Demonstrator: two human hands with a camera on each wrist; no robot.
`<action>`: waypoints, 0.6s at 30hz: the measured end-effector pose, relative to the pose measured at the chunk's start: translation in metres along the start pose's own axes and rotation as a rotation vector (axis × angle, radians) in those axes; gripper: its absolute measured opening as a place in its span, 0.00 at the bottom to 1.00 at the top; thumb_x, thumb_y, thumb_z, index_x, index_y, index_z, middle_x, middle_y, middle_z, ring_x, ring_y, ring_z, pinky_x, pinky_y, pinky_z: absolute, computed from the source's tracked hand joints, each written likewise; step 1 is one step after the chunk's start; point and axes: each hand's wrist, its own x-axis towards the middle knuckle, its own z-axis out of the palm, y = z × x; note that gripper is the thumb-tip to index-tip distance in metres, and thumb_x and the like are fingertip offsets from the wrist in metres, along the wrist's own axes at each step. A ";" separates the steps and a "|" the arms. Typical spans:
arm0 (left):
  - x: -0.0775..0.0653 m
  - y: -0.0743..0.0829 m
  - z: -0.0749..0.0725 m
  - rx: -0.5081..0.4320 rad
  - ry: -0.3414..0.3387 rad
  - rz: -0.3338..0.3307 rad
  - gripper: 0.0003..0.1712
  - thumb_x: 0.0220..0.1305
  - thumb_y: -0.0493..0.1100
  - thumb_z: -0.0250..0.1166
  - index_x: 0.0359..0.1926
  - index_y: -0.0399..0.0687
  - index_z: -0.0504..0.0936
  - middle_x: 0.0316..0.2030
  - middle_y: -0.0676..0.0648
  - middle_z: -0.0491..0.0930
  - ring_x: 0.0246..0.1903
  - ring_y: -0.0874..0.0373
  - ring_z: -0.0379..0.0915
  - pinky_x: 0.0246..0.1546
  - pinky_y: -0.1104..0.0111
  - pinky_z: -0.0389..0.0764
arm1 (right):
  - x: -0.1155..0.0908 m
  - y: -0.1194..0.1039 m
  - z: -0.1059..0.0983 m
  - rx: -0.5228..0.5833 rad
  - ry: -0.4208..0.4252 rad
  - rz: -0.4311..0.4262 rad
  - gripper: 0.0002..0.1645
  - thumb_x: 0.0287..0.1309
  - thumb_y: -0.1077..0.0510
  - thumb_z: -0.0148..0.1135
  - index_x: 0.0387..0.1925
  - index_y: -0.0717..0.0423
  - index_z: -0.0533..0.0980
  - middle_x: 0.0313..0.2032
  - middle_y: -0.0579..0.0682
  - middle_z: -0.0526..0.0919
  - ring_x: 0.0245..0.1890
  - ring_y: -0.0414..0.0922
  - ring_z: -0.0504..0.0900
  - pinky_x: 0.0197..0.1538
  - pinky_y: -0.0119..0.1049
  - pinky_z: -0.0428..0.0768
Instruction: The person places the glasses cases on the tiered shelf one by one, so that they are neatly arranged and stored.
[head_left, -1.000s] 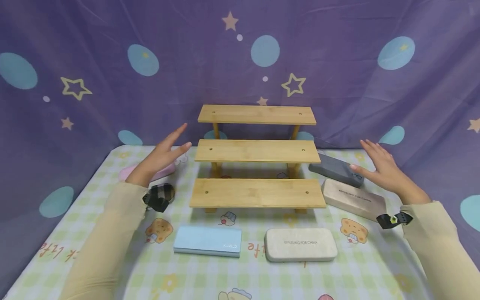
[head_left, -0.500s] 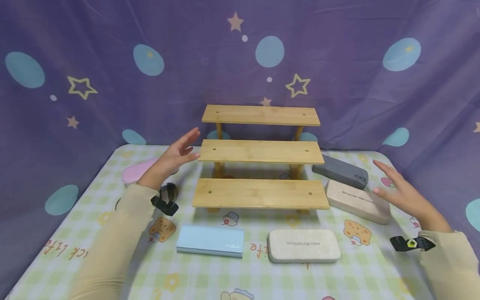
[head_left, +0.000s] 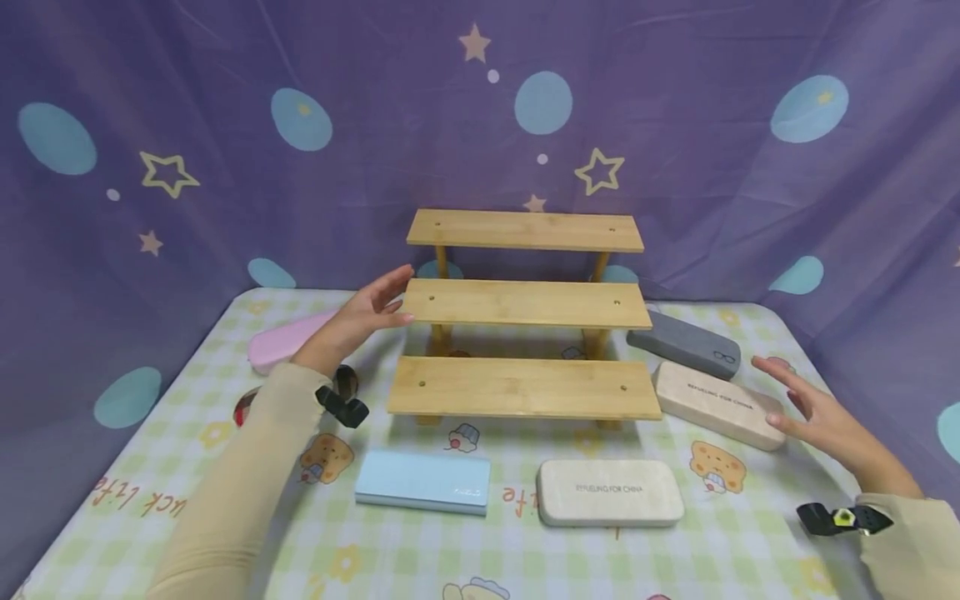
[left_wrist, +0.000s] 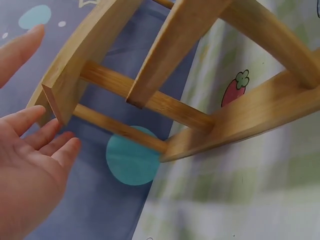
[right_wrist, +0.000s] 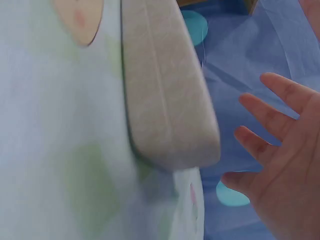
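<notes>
A three-tier wooden stand (head_left: 525, 387) rises in the middle of the table. My left hand (head_left: 356, 321) is at the left end of its middle board, fingers loosely extended. In the left wrist view the fingers lie close to a board's end; I cannot tell whether they touch. My right hand (head_left: 832, 429) hovers by the right end of a beige glasses case (head_left: 716, 404) lettered "REFUELING FOR CHINA", fingers spread and holding nothing. In the right wrist view a gap shows between that hand (right_wrist: 292, 145) and the case (right_wrist: 167, 95).
A dark grey glasses case (head_left: 684, 343) lies behind the beige one. In front are a light blue case (head_left: 423, 482) and a whitish lettered case (head_left: 611, 493). A pink case (head_left: 285, 342) lies left, near a dark, partly hidden thing (head_left: 243, 407). A purple curtain (head_left: 375, 125) hangs behind.
My left hand has moved right, up to the stand's middle board. My right hand has come down and outward to the right, from near the grey case to the beige case's end.
</notes>
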 end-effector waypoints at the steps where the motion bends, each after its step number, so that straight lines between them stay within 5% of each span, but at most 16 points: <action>1: 0.000 -0.001 0.000 0.000 -0.001 -0.005 0.46 0.59 0.25 0.59 0.73 0.38 0.45 0.73 0.40 0.46 0.72 0.49 0.41 0.70 0.56 0.45 | -0.002 0.001 0.000 0.012 0.000 -0.001 0.42 0.53 0.73 0.57 0.70 0.64 0.54 0.68 0.30 0.57 0.69 0.25 0.43 0.58 0.11 0.49; 7: 0.006 -0.006 -0.001 0.004 0.005 -0.015 0.45 0.60 0.25 0.59 0.73 0.37 0.46 0.73 0.39 0.46 0.71 0.50 0.41 0.70 0.56 0.45 | -0.018 0.012 -0.003 0.080 -0.036 0.016 0.38 0.53 0.76 0.54 0.67 0.70 0.57 0.65 0.34 0.65 0.65 0.26 0.55 0.56 0.17 0.59; 18: 0.013 -0.011 0.001 -0.008 0.024 -0.060 0.42 0.60 0.24 0.58 0.72 0.38 0.51 0.72 0.39 0.47 0.69 0.47 0.50 0.68 0.61 0.53 | -0.027 0.034 -0.002 0.369 -0.087 0.064 0.44 0.55 0.79 0.50 0.71 0.68 0.44 0.71 0.46 0.54 0.63 0.26 0.61 0.57 0.17 0.62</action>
